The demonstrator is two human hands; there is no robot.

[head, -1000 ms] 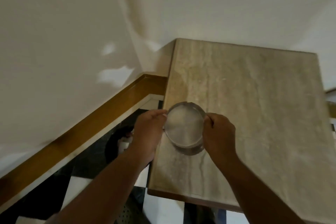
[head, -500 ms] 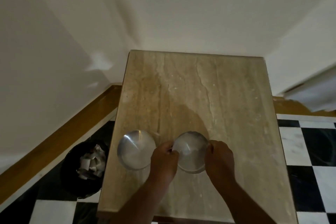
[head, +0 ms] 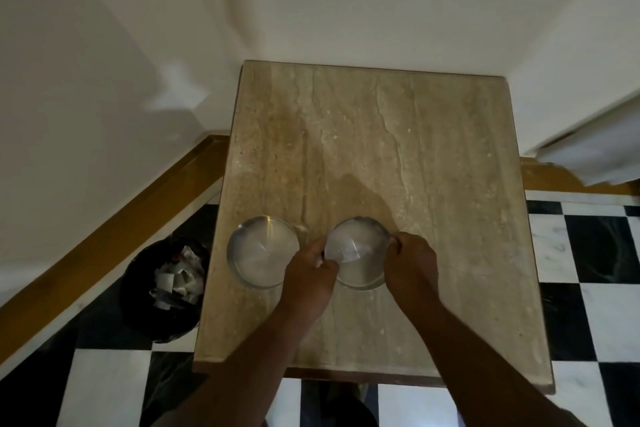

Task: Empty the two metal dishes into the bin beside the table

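On marble table (head: 433, 156): left hand (head: 306, 276) and right hand (head: 410, 262), fingers curled, pinching opposite rims of right metal dish (head: 358, 251); forearms angled inward.

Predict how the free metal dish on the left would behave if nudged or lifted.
The left dish looks wide, shallow and flat-based, so it would probably slide on the table rather than tip or roll. Its polished metal suggests it is stiff and perhaps slippery. It appears empty, so likely light.
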